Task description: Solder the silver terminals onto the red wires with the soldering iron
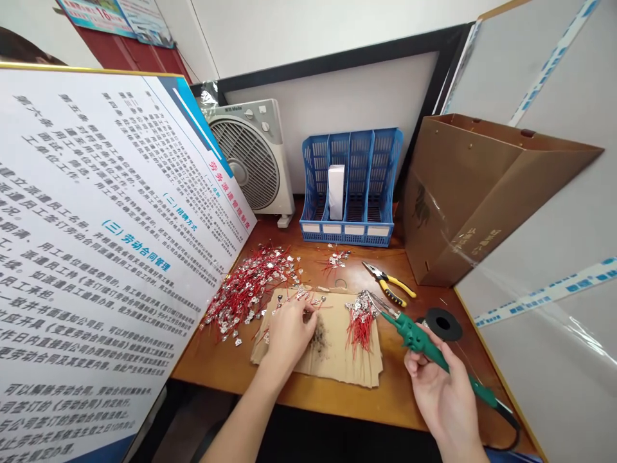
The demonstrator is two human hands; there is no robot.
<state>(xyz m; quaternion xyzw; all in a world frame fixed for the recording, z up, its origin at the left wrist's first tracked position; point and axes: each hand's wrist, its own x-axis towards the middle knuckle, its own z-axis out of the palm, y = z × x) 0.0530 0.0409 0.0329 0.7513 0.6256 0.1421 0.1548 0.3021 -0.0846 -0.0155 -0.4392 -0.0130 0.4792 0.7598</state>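
A green soldering iron [427,347] is gripped in my right hand [446,389], its metal tip pointing up and left toward a bundle of red-wired metal pieces [361,321]. That bundle lies on the right part of a worn cardboard sheet [332,370]. Over the cardboard's left part, my left hand [292,328] has thumb and forefinger pinched together beside a small red-wired piece [322,301]; whether the fingers grip it is hard to make out. Dark scorch marks [318,341] show next to that hand. A large heap of red-wired metal pieces [255,283] spreads to the left.
Yellow-handled pliers [390,283] and a black spool [442,323] lie to the right. Behind stand a blue file rack [349,186], a box fan [250,157] and a brown paper bag [463,199]. A printed board [110,225] and a grey panel [544,244] wall the sides.
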